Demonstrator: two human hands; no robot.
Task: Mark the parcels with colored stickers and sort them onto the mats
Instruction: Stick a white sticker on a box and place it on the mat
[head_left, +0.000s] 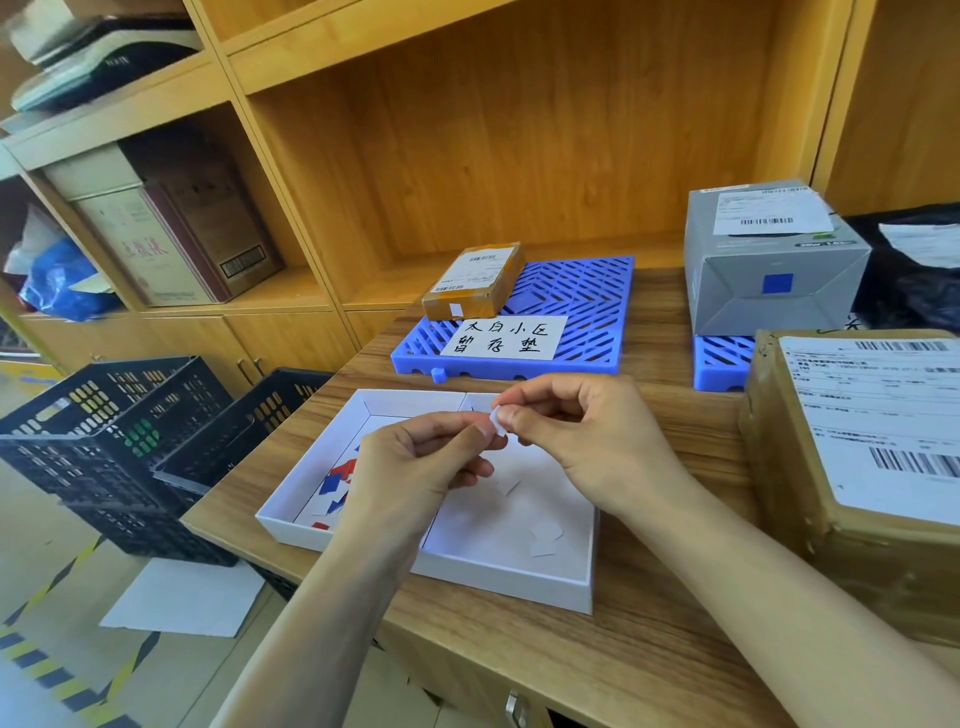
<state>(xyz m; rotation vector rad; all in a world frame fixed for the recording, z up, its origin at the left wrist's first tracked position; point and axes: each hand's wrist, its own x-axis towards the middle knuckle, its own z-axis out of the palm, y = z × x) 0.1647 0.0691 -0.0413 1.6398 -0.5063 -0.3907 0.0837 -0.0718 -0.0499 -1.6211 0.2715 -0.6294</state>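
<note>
Wooden counter (649, 639) before you: white tray (498, 577) with red and blue stickers (336, 480) left; your left hand (415, 467) and right hand (587, 441) pinch a white sticker (500, 420).

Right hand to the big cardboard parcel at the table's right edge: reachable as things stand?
Probably yes, once freed. The cardboard parcel sits just right of the right hand with bare table between, but that hand and the left hand are both pinching a small white sticker.
</note>
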